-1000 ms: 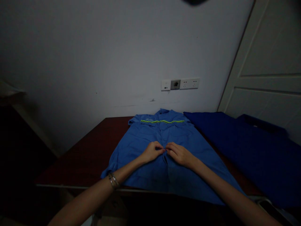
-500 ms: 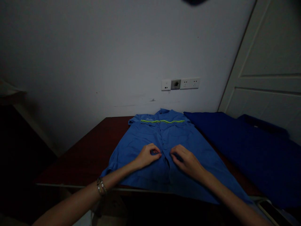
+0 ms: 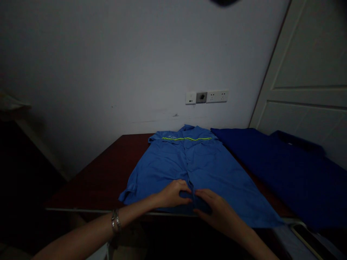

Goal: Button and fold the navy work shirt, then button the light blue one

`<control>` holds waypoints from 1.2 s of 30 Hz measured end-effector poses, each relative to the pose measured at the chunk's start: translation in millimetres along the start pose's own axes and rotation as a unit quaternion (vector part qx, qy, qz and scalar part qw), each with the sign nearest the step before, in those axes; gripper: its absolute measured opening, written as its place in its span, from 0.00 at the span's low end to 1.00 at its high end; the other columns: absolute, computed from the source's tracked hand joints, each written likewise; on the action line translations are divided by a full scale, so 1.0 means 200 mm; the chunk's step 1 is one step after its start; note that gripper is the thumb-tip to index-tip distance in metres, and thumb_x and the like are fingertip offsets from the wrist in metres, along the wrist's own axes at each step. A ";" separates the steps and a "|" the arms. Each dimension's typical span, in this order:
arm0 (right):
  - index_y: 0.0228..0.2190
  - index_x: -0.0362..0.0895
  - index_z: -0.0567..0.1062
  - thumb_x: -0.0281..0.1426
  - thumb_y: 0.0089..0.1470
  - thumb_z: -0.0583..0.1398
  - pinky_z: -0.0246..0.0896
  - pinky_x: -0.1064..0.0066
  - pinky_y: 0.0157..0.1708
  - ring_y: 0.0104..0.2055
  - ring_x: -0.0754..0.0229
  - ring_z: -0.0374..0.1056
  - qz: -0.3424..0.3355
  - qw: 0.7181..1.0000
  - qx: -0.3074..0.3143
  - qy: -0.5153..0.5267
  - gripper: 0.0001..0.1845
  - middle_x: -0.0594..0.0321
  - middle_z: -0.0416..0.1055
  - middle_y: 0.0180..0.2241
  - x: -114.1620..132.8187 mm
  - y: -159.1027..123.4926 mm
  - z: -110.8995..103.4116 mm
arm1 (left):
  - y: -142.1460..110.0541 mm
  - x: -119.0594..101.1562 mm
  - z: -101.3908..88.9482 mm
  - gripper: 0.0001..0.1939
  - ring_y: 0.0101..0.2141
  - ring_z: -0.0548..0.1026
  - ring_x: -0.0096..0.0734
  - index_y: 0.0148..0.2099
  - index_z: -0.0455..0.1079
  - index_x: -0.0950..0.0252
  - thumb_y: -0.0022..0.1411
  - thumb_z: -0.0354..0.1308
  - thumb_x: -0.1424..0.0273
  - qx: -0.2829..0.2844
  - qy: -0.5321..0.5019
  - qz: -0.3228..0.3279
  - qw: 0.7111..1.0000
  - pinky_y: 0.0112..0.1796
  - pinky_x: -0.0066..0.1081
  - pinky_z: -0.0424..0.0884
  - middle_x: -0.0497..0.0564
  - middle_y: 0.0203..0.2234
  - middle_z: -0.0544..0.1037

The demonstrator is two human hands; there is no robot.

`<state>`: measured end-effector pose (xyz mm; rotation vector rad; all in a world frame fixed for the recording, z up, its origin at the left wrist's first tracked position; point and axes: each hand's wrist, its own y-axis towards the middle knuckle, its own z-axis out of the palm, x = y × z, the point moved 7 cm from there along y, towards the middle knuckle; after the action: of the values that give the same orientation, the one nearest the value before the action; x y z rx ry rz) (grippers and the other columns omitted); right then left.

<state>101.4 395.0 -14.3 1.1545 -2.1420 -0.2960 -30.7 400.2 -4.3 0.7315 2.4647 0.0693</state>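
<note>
A light blue short-sleeved work shirt point(image 3: 206, 159) with a yellow-green chest stripe lies front up, its collar toward the wall. My left hand point(image 3: 175, 194) is at the lower front opening, fingertips and thumb curled about the placket's edge. Facing it, my right hand point(image 3: 217, 209) has its fingers on the other front edge, with the thumb lower down near the hem. Both hands have hold of the shirt's fabric near the bottom, a small gap between them. Any button at their fingertips is too dark to make out.
A darker blue garment point(image 3: 260, 159) with a collar lies on the right. The dark red table point(image 3: 108, 173) meets a wall with a row of sockets point(image 3: 207, 96). A phone-like object point(image 3: 309, 238) is at the lower right, and a pale door point(image 3: 303, 90) stands beyond.
Both hands met at the placket, drew slightly apart, then moved down it toward the hem. The upper shirt stays in place; the view has shifted slightly.
</note>
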 end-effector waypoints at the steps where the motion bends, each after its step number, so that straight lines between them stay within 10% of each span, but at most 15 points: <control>1: 0.46 0.46 0.69 0.30 0.45 0.61 0.63 0.61 0.47 0.47 0.54 0.66 -0.003 1.000 0.001 0.000 0.23 0.55 0.70 0.46 0.00 -0.01 0.00 | 0.00 0.00 0.01 0.13 0.35 0.71 0.30 0.39 0.74 0.66 0.50 0.62 0.68 -0.001 0.004 0.005 1.000 0.38 0.26 0.65 0.51 0.32 0.75; 12: 0.39 0.47 0.76 0.31 0.52 0.54 0.63 0.64 0.45 0.42 0.56 0.70 0.058 0.994 0.039 0.083 0.14 0.59 0.74 0.39 -0.09 0.03 -0.01 | -0.04 -0.09 0.04 0.08 0.34 0.70 0.30 0.37 0.72 0.66 0.55 0.55 0.72 -0.015 0.161 0.070 0.984 0.36 0.27 0.64 0.51 0.30 0.73; 22: 0.31 0.42 0.77 0.39 0.48 0.57 0.68 0.67 0.36 0.35 0.55 0.72 0.179 0.943 -0.168 0.224 0.15 0.57 0.76 0.32 -0.12 0.13 -0.23 | -0.05 -0.21 -0.16 0.09 0.35 0.71 0.30 0.39 0.68 0.67 0.59 0.48 0.75 -0.170 0.194 0.115 0.959 0.39 0.32 0.64 0.53 0.30 0.75; 29: 0.33 0.42 0.77 0.39 0.48 0.58 0.68 0.67 0.37 0.35 0.55 0.72 0.161 0.940 -0.194 0.231 0.15 0.56 0.76 0.33 -0.03 0.21 -0.27 | -0.02 -0.37 -0.21 0.10 0.36 0.70 0.31 0.40 0.67 0.69 0.60 0.46 0.75 -0.044 0.233 0.232 0.943 0.40 0.31 0.65 0.55 0.32 0.74; 36: 0.33 0.41 0.77 0.41 0.49 0.57 0.68 0.67 0.36 0.36 0.55 0.72 0.167 0.927 -0.198 0.271 0.17 0.55 0.76 0.34 -0.03 0.24 -0.22 | 0.01 -0.29 -0.30 0.09 0.37 0.70 0.30 0.40 0.70 0.68 0.60 0.49 0.75 -0.167 0.079 0.092 0.978 0.40 0.31 0.66 0.54 0.32 0.75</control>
<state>101.8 431.7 39.8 0.5407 -1.6452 -0.2096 -21.7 378.3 75.7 0.8273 2.4361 0.6180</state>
